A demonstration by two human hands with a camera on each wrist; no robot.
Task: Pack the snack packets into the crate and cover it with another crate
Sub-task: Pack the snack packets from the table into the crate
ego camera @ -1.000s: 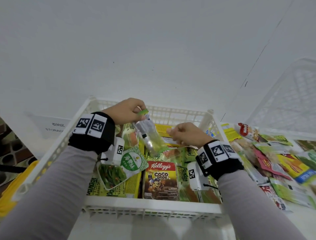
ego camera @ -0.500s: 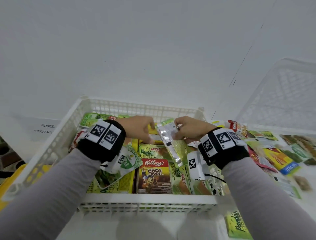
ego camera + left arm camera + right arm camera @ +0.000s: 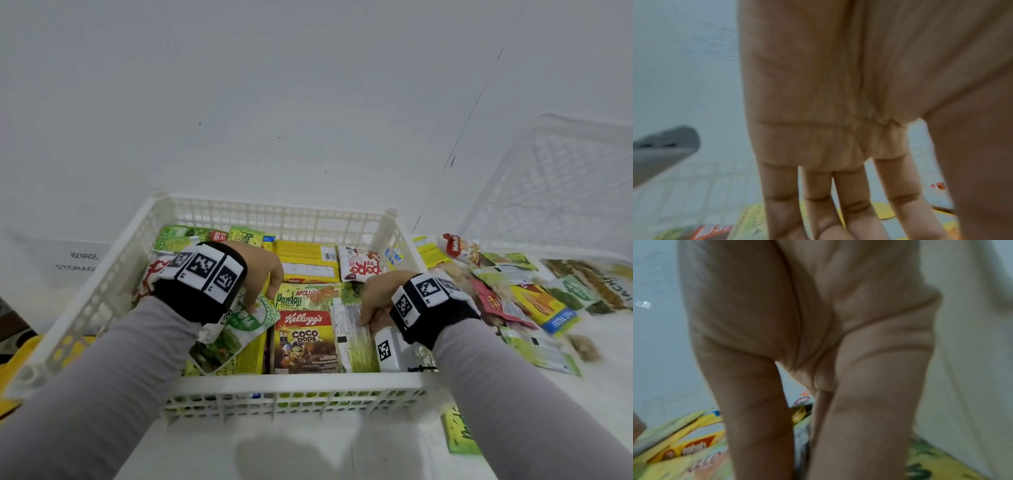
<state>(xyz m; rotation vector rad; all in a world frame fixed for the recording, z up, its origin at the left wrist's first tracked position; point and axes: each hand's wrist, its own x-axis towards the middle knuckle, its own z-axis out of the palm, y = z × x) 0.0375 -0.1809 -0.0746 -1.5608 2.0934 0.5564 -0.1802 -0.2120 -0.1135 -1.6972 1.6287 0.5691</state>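
Both hands' fingertips hidden among packets (image 3: 303,346) in crate (image 3: 294,385).

A second ago the left hand (image 3: 263,274) held a clear, silver-backed packet (image 3: 352,334) up by its top over the white crate (image 3: 291,387), with the right hand (image 3: 376,298) just beside it. Half a second ago both hands had the packet between them, low over the packed snacks. Now it lies flat in the crate along the right side of the Coco Pops packet (image 3: 303,339), under the right hand's straight fingers. The left hand has let go and moved left, its straight fingers touching the green-and-white pouch (image 3: 239,325).
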